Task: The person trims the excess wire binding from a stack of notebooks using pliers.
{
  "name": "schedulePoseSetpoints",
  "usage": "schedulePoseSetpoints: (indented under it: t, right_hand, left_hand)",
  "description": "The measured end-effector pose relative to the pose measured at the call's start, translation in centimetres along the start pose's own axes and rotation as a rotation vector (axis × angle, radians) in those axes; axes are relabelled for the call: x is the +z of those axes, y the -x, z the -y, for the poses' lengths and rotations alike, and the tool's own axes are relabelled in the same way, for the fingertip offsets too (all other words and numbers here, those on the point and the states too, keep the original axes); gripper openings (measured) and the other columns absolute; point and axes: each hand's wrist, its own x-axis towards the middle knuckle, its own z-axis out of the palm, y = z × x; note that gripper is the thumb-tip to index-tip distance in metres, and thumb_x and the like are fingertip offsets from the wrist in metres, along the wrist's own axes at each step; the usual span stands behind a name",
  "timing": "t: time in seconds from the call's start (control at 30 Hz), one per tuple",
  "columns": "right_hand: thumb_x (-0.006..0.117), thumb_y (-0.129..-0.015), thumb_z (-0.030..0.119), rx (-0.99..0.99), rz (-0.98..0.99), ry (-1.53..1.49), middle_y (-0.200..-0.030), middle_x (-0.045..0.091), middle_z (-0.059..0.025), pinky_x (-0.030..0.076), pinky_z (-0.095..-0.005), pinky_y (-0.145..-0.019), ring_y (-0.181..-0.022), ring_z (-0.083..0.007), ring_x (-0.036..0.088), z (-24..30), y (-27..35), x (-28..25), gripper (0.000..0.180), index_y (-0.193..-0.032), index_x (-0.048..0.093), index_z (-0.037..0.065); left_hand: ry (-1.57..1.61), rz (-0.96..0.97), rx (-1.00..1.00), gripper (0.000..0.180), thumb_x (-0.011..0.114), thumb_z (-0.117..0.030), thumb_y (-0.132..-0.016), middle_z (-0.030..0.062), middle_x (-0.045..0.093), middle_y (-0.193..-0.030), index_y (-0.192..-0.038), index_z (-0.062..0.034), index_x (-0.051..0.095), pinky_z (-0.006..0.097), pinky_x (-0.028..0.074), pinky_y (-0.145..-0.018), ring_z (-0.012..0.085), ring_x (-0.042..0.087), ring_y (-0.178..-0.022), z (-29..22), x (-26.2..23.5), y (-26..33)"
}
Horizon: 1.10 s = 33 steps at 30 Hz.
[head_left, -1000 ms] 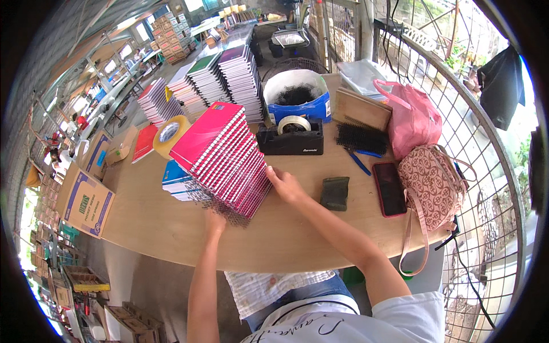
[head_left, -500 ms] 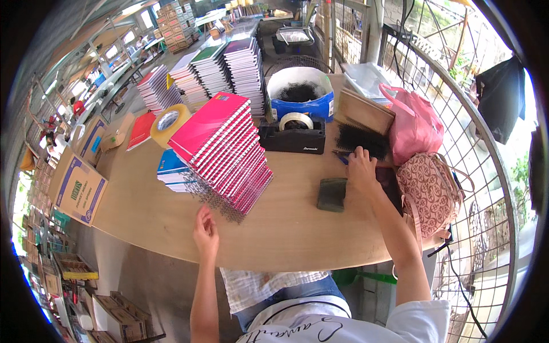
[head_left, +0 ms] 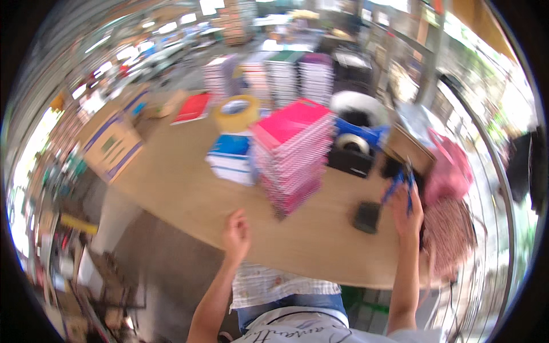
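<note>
My right hand (head_left: pixel 408 211) holds a pair of pliers with blue handles (head_left: pixel 410 197), their dark jaws pointing up and away from me. Beside that hand lies a small dark block (head_left: pixel 366 217) on the table. My left hand (head_left: pixel 236 235) hovers at the table's near edge, its fingers loosely curled and apart, with nothing seen in them. Ahead and to the right of it stands a tall stack of pink spiral-bound notebooks (head_left: pixel 294 154), wire bindings toward me. Motion blurs the finer detail.
Left of the stack are blue-covered notebooks (head_left: pixel 231 157) and a big tape roll (head_left: pixel 236 112). Behind it stand more notebook piles (head_left: pixel 283 80), a blue-and-white bucket (head_left: pixel 377 134) and a black tape dispenser (head_left: pixel 349 162). Bags (head_left: pixel 452 234) line the right, a carton (head_left: pixel 114 150) the left.
My right hand has picked up the blue-handled pliers from beside the dark wire pile and lifted them. My view has swung left, so the table's things sit further right.
</note>
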Motion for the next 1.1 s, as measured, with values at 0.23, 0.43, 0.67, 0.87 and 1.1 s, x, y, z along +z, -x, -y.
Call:
schedulePoseSetpoints:
  t: [0.23,0.43,0.67,0.87,1.1]
  right_hand:
    - [0.054,-0.090,0.048,0.562,0.145,-0.036,-0.111,0.060,-0.0070,0.045,-0.0419,-0.081,-0.094,-0.0233,0.055,-8.8,7.9,5.5,0.057,-0.140,0.045,0.021]
    - [0.047,-0.099,0.043,0.505,0.021,0.282,-0.121,0.050,-0.0117,0.029,-0.0554,-0.107,-0.115,-0.0303,0.044,-7.0,6.6,11.7,0.051,-0.138,0.047,0.009]
    - [0.048,-0.098,0.043,0.474,0.247,0.414,-0.116,0.051,-0.0096,0.032,-0.0507,-0.101,-0.110,-0.0275,0.046,-11.0,4.8,14.5,0.051,-0.138,0.047,0.011]
    - [0.049,-0.098,0.044,0.447,0.337,0.465,-0.113,0.052,-0.0079,0.034,-0.0466,-0.096,-0.105,-0.0250,0.048,-11.9,4.7,15.6,0.052,-0.138,0.047,0.012]
    - [0.050,-0.097,0.044,0.424,0.397,0.490,-0.108,0.054,-0.0059,0.037,-0.0419,-0.090,-0.099,-0.0221,0.050,-13.2,3.6,16.1,0.052,-0.139,0.046,0.013]
  left_hand:
    - [-0.048,-0.275,0.251,0.066,0.058,-0.001,-0.082,0.0200,0.037,-0.144,-0.144,-0.0053,0.036,0.044,0.034,-0.109,0.0372,0.032,-0.137,-0.3,1.0,2.5]
    - [-0.288,-0.512,0.051,0.082,0.062,-0.020,-0.089,0.0196,0.006,-0.157,-0.154,-0.0164,0.012,0.056,0.021,-0.114,0.0432,0.018,-0.142,-0.9,-3.0,7.4]
    - [-0.527,0.217,-0.574,0.100,0.069,-0.037,-0.083,0.0186,-0.011,-0.158,-0.155,-0.0273,0.000,0.062,0.025,-0.109,0.0490,0.011,-0.142,6.7,-3.9,17.9]
    - [-0.419,0.564,-0.678,0.115,0.080,-0.044,-0.068,0.0218,-0.019,-0.157,-0.154,-0.0345,0.005,0.067,0.027,-0.106,0.0592,0.015,-0.137,9.3,-0.3,20.7]
    - [-0.397,0.596,-0.721,0.115,0.078,-0.049,-0.069,0.0188,-0.017,-0.158,-0.154,-0.0355,0.002,0.069,0.028,-0.104,0.0581,0.013,-0.138,9.3,-0.6,19.6]
